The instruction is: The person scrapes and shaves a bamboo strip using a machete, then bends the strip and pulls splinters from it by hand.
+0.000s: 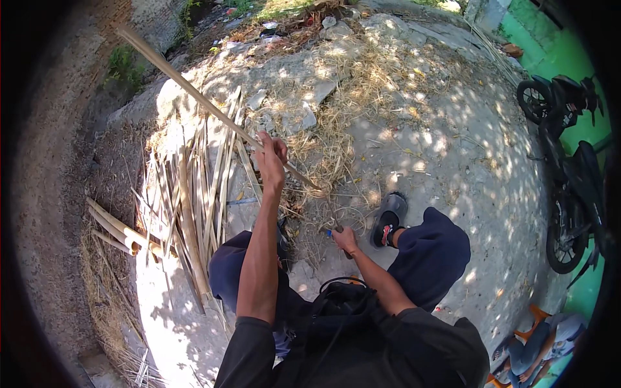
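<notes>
Out in front of you, one long bamboo strip [194, 92] is slanting from far upper left down to a near end between your two hands. Your left hand [271, 161] is gripping it with fingers curled, close to that near end, so most of its length is sticking out beyond. Your right hand [346, 240] is closing around a dark-handled tool [338, 228], sitting closer to you, just beside the strip's tip. Key relation, probably: tip to tool; the left hand is holding nearest. Loose bamboo pile [187, 200] is lying to your left. Tool's working end is blending into the straw, shape unclear; whether it's touching the strip, can't tell. Left palm is hiding.
</notes>
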Tool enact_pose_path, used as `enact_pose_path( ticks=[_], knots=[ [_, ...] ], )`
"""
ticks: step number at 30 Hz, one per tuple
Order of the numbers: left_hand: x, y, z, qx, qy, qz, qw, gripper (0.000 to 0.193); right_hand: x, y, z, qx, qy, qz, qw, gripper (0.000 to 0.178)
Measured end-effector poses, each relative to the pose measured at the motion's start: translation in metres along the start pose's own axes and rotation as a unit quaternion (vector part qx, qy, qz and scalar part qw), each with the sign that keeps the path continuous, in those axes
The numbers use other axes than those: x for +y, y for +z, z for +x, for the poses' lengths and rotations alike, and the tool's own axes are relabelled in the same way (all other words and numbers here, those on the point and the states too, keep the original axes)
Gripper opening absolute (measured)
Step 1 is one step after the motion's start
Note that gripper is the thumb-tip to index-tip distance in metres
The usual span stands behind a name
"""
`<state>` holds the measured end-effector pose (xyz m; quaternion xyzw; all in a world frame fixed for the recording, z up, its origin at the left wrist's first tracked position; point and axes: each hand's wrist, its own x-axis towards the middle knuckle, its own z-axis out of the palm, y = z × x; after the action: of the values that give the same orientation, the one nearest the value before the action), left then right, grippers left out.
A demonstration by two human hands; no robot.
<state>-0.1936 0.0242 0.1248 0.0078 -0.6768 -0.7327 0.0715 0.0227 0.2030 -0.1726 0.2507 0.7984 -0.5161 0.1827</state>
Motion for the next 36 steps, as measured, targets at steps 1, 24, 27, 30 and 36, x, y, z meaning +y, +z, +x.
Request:
enact_pose_path(
  ticks=[1,24,27,30,36],
  knots=[
    [0.002,0.002,-0.004,0.021,-0.01,0.016,1.0,0.079,-0.008,-0.003,-0.003,0.007,-0.004,-0.004,1.0,0.031],
    [0.075,-0.006,-0.02,0.045,0.022,-0.093,0.994,0.068,-0.047,-0.048,0.009,-0.191,0.163,0.29,0.924,0.025],
    [0.121,-0.019,-0.031,0.031,0.03,-0.176,0.983,0.063,-0.087,-0.077,0.003,-0.093,0.1,0.287,0.948,0.024],
    [0.155,-0.045,-0.042,0.047,0.057,-0.233,0.97,0.06,-0.149,-0.11,-0.007,-0.012,0.017,0.282,0.959,0.026],
    [0.209,-0.087,-0.077,0.015,0.139,-0.353,0.925,0.06,-0.26,-0.205,-0.038,0.084,-0.132,0.242,0.958,0.021]
  ],
)
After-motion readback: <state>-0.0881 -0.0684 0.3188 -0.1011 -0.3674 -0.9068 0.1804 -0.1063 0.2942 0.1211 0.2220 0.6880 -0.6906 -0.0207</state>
